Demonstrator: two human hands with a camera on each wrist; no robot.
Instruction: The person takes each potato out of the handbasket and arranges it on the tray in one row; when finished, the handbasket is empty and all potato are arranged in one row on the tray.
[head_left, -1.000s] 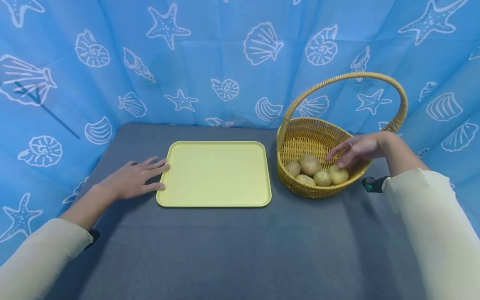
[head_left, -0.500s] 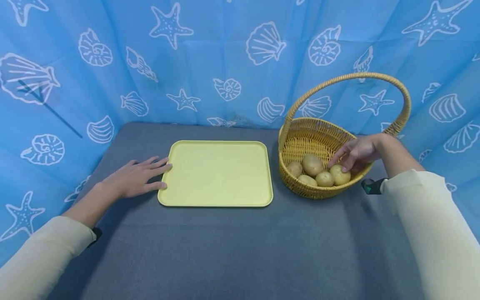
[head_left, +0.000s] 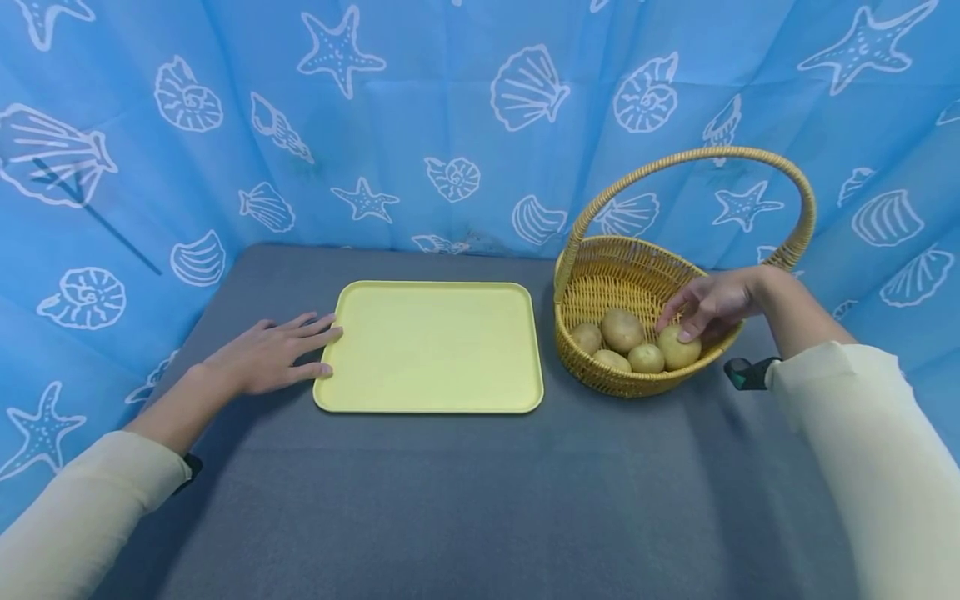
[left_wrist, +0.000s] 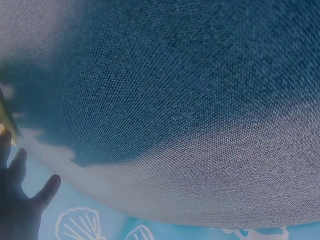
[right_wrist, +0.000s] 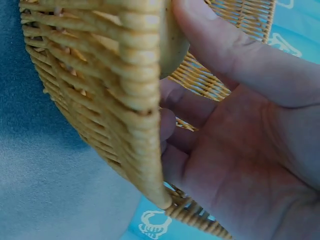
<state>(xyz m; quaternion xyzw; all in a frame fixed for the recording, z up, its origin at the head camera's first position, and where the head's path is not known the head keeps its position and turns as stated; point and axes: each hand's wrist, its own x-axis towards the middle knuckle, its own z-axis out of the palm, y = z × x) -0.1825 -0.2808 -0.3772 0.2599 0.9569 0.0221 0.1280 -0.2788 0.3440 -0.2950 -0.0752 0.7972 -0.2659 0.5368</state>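
A potato (head_left: 679, 347) is held at about four o'clock inside the wicker basket (head_left: 630, 385), which is set on a grey-blue covered table (head_left: 480, 517) at three o'clock from the yellow tray (head_left: 427, 347). The grip is a narrow one: the potato is pinched by the right hand (head_left: 708, 302), which is reached over the basket's rim at three o'clock, with the thumb (right_wrist: 235, 55) laid against the potato and some fingers hidden by the wicker. Four other potatoes (head_left: 621, 332) are grouped toward the held potato's nine o'clock; whether it is touched by the nearest cannot be told. At the tray's nine o'clock edge, the left hand (head_left: 273, 358) is laid wide, fingers spread and nothing gripped; how hard the edge is pressed cannot be told.

The step in hand is judged to be the securing of a single potato, its lift not yet made. For the next move, a firm pinch and a rise toward twelve o'clock appear to be called for, with the knuckles kept off the wicker at three o'clock, the arched handle (head_left: 735, 152) left unbumped and the neighbouring potatoes undisturbed.
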